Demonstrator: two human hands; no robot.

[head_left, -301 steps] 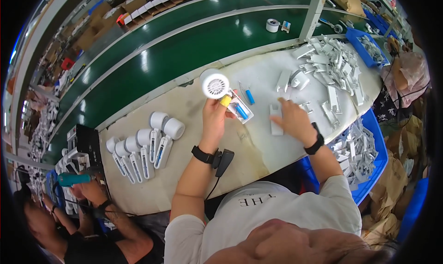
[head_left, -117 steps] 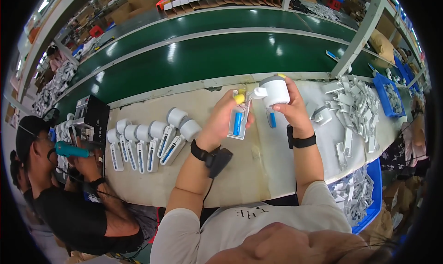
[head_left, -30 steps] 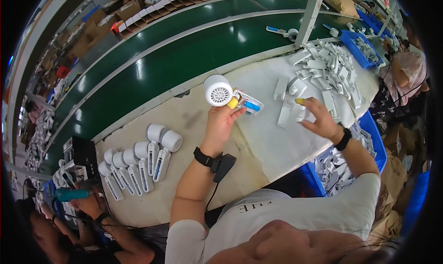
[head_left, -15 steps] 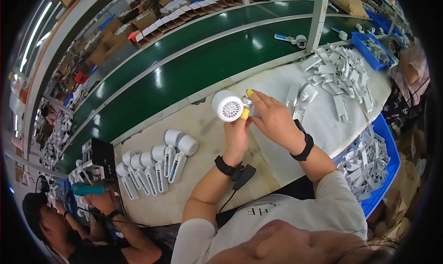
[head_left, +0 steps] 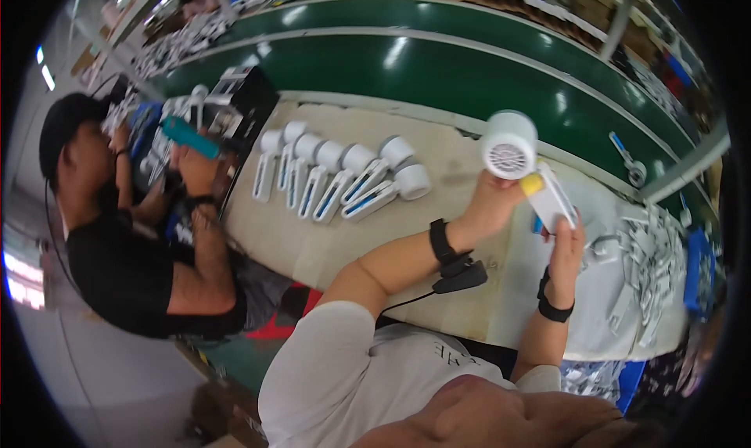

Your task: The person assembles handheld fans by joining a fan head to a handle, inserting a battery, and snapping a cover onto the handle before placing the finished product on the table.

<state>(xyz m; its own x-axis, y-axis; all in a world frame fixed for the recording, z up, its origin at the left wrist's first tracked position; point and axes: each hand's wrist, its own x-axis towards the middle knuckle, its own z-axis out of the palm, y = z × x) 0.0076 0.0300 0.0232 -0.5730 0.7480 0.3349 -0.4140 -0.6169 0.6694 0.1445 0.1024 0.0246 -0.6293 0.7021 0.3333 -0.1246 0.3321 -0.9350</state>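
Observation:
My left hand (head_left: 491,204) grips a white hair-dryer-shaped device (head_left: 510,144) with a round grilled end and a yellow part below it, held above the workbench (head_left: 438,268). My right hand (head_left: 566,243) presses a flat white handle panel (head_left: 552,197) against the device's handle from the right side. Both wrists wear black bands; a black cable clip hangs from the left one.
Several finished white devices (head_left: 336,178) lie in a row on the bench to the left. A green conveyor belt (head_left: 438,64) runs behind. Loose white parts (head_left: 653,252) and a blue bin (head_left: 698,260) sit right. A co-worker in black (head_left: 133,244) holds a teal tool (head_left: 190,137) at left.
My view has swung left, bringing the co-worker into sight. My right hand has shifted from the device's front to its handle, pressing the white panel on.

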